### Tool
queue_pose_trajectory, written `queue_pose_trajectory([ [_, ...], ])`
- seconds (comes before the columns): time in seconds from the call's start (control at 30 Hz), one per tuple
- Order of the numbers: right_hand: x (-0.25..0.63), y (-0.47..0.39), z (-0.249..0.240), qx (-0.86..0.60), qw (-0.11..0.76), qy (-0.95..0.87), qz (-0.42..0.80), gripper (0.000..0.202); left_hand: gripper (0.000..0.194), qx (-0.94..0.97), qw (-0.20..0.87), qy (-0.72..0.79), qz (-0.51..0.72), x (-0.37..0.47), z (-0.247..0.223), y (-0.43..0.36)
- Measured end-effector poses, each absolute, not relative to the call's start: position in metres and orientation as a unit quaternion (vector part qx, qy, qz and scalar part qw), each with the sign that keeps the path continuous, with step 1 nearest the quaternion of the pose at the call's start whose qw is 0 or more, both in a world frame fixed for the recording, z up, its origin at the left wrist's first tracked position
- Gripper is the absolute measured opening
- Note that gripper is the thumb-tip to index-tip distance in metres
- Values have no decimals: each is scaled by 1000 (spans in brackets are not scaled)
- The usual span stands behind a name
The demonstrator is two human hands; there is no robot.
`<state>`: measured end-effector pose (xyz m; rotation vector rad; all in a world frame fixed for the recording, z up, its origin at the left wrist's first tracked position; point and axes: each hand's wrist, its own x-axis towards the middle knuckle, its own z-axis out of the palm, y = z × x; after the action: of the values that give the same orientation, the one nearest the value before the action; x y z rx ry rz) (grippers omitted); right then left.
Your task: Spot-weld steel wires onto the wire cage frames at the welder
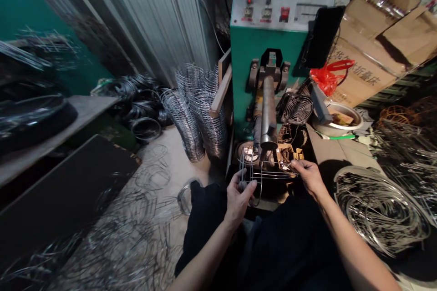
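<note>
My left hand (240, 195) is closed around a thin metal wire frame (251, 175) with a curved end, just below the spot welding machine's (246, 54) thick cylindrical arm (269, 111). Thin straight wires run from the frame toward my right hand (309, 177). That hand pinches a metal wire at its fingertips, to the right of the arm. The exact spot where the wire meets the fingers is too small to make out. Under the arm, the lower electrode area is partly hidden by the frame and clutter.
Stacked wire rings (194, 113) stand left of the machine. Loose bent wires (136, 232) cover the floor. At right are a tub of curved wires (378, 209), a white bowl (355, 125), a red plastic bag (324, 82) and cardboard boxes (362, 68). A dark phone-like slab (323, 36) hangs on the machine.
</note>
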<state>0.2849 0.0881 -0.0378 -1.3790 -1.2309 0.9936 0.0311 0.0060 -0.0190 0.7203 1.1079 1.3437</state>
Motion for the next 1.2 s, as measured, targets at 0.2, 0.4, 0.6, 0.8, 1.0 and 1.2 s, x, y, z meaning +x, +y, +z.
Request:
queue_pose_trajectory([
  [0.2,280,91,-34,-574,497,-509,406,60,74,301,590,479,576,32,-20,13],
  [0.4,289,74,-19,-570,475,-547,388,56,69,303,595,471,577,28,-11,-1],
  [0.6,314,19,1,-554,223,-609,522,48,105,342,763,310,452,-33,33,-52],
  [0.8,300,-17,-27,-490,132,-609,609,42,94,204,761,373,490,-61,13,-69],
  [1.0,307,-27,-64,-491,98,-645,577,37,79,173,768,459,413,-44,-39,-141],
  [1.2,303,-19,-47,-471,134,-705,513,34,77,273,677,519,445,-28,-36,-151],
])
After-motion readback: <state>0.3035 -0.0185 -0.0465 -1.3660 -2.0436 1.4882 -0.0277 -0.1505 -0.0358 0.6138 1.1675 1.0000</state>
